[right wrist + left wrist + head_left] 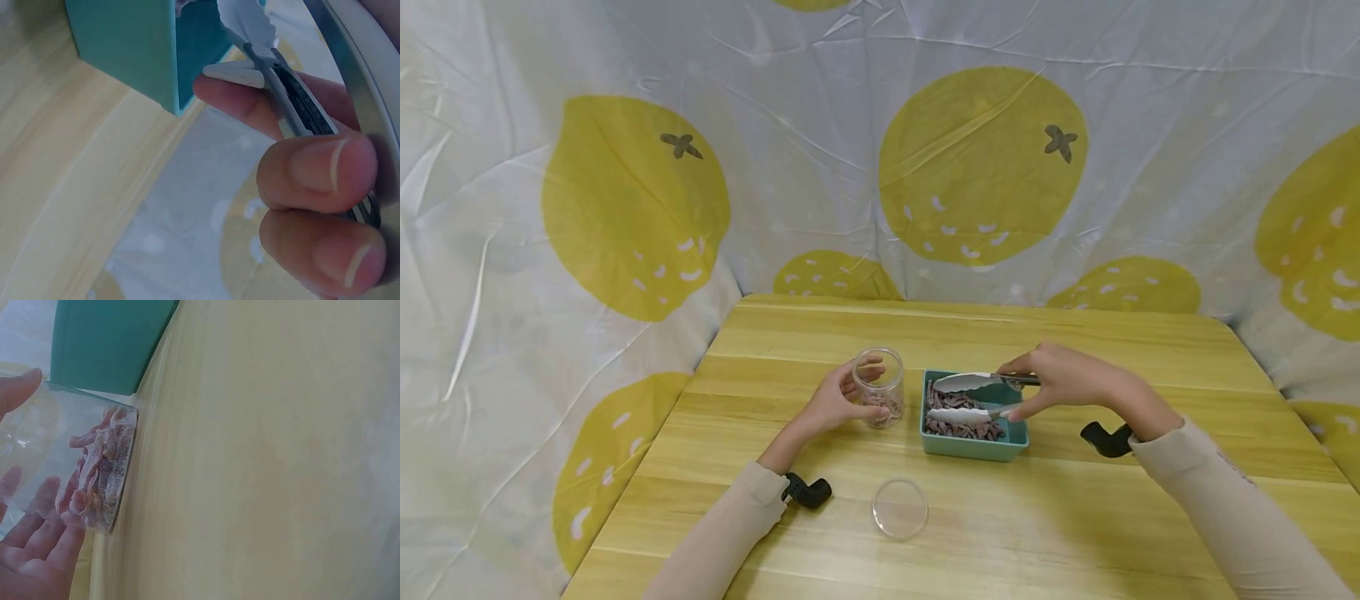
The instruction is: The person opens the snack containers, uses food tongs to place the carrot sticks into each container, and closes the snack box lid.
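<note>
My left hand holds a clear round jar upright on the table, thumb on the near side and fingers round the far side. Pale pinkish-brown strips lie at its bottom. To the right sits a teal rectangular box partly filled with darker brownish-purple strips. My right hand grips a pair of metal tongs from the right. Their two white scalloped ends stand apart over the strips in the box. In the right wrist view, fingers curl round the tongs' arms.
A clear round lid lies flat on the wooden table, in front of the jar and box. A white curtain with yellow lemons hangs behind the table and at its sides. Black wrist mounts stick out from both sleeves.
</note>
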